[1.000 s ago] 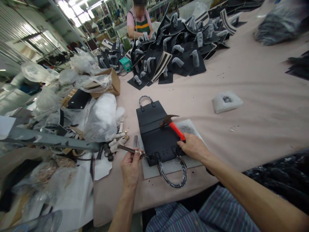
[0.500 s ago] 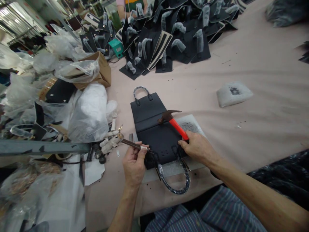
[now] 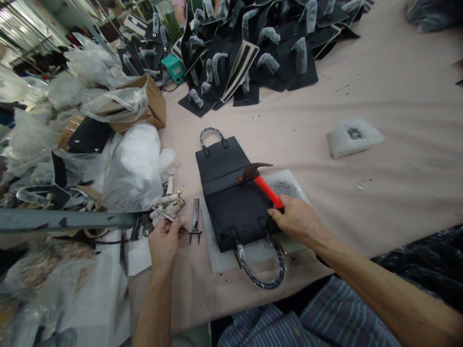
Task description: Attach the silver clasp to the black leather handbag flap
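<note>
A black bag panel (image 3: pixel 235 202) lies flat on a pale slab (image 3: pixel 213 260), with a plastic-wrapped handle (image 3: pixel 265 284) at the near end and another handle (image 3: pixel 211 130) at the far end. My right hand (image 3: pixel 298 219) is closed around the red grip of a claw hammer (image 3: pixel 265 188), whose head rests over the panel. Left of the slab, my left hand (image 3: pixel 164 243) pinches a slim metal rod-like tool (image 3: pixel 164 214); its exact kind does not show. Beside those fingers a two-pronged metal tool (image 3: pixel 195 221) lies on the table.
Wrapped bags with handles (image 3: pixel 267 62) are heaped at the back. Plastic bags (image 3: pixel 132 168), a cardboard box (image 3: pixel 155 101) and small tools crowd the left. A wrapped whitish block (image 3: pixel 354 137) sits on the right. A metal bar (image 3: pixel 68 219) juts in from the left.
My left hand has moved left, away from the panel's near handle, taking the rod-like tool with it. The two-pronged tool now shows fully. My right hand and the hammer stay nearly still.
</note>
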`<state>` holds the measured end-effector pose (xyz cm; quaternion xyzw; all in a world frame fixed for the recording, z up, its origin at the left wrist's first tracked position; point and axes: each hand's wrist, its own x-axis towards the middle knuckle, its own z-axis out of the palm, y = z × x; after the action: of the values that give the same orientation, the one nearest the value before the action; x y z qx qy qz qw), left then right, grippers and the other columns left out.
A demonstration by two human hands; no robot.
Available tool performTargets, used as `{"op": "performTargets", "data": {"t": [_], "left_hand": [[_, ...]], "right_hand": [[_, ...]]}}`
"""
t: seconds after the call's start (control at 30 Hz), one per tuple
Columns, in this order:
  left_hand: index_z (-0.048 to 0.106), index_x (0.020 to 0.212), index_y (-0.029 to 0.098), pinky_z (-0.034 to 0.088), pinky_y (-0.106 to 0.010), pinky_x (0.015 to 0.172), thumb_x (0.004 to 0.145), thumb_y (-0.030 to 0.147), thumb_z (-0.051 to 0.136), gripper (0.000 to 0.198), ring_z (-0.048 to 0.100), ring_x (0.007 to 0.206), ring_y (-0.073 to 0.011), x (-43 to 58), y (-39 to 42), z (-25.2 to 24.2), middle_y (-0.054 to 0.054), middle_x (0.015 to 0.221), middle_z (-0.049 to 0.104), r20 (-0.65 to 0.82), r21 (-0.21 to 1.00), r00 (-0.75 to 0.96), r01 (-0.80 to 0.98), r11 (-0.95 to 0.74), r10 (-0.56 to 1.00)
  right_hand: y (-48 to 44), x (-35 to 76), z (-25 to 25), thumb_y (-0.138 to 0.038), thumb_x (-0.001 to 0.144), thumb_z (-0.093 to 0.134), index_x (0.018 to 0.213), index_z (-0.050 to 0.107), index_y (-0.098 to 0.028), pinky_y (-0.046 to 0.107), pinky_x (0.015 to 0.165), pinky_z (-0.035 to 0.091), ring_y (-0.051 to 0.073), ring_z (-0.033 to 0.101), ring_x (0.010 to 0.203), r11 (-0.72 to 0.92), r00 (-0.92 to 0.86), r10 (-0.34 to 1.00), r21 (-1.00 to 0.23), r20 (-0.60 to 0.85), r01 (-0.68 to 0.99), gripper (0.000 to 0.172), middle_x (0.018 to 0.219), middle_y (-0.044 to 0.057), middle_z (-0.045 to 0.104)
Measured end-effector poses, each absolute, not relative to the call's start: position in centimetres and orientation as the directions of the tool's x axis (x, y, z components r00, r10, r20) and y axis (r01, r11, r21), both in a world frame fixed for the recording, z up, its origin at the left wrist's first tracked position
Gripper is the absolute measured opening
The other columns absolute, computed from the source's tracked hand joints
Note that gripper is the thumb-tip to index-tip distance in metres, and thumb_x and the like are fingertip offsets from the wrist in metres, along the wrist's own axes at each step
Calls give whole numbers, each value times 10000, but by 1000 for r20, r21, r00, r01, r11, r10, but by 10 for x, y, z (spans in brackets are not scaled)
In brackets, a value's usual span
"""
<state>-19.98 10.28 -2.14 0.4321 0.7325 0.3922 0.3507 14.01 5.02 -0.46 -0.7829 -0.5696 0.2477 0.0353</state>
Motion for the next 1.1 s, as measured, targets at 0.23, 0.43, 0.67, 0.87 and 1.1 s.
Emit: {"op": "performTargets", "data": {"t": [0.23,0.43,0.67,0.87,1.1], "left_hand": [[715,925,164,542,-362,663,799,459,645,329,690,708,-275,-212,105,-18,-80,723,706,-108,455,-284,838,301,953],[734,1028,159,504,-376,877,931,330,511,297,672,1032,-302,-183,95,6,-150,1079,723,119,142,-127,984,109,985],[736,894,179,489,-331,790,887,396,639,238,705,938,-285,-154,106,13,-126,934,757,-219,126,-74,987,103,973],[729,953,150,476,-326,813,868,283,655,175,700,987,-282,-161,98,11,-137,972,758,-164,114,-111,985,131,980],[742,915,173,456,-279,764,924,235,574,179,696,849,-205,-199,78,6,-77,887,763,-51,333,-235,912,238,971]], "right_hand": [[51,140,-3,-401,910,556,963,626,-180,313,668,362,243,644,822,-348,225,909,-343,-350,873,238,883,108,710],[48,142,-13,-406,913,524,984,628,-172,336,673,368,277,651,821,-331,205,919,-376,-336,866,266,886,126,711],[50,143,-18,-428,919,481,967,630,-170,352,665,368,291,650,819,-295,176,931,-374,-320,879,302,874,136,701],[48,146,-26,-432,917,483,953,619,-179,371,676,394,310,653,819,-266,159,944,-383,-289,885,289,863,144,704],[50,147,-33,-437,921,461,940,584,-203,380,703,411,319,655,850,-242,129,950,-412,-284,879,265,867,136,694]]}}
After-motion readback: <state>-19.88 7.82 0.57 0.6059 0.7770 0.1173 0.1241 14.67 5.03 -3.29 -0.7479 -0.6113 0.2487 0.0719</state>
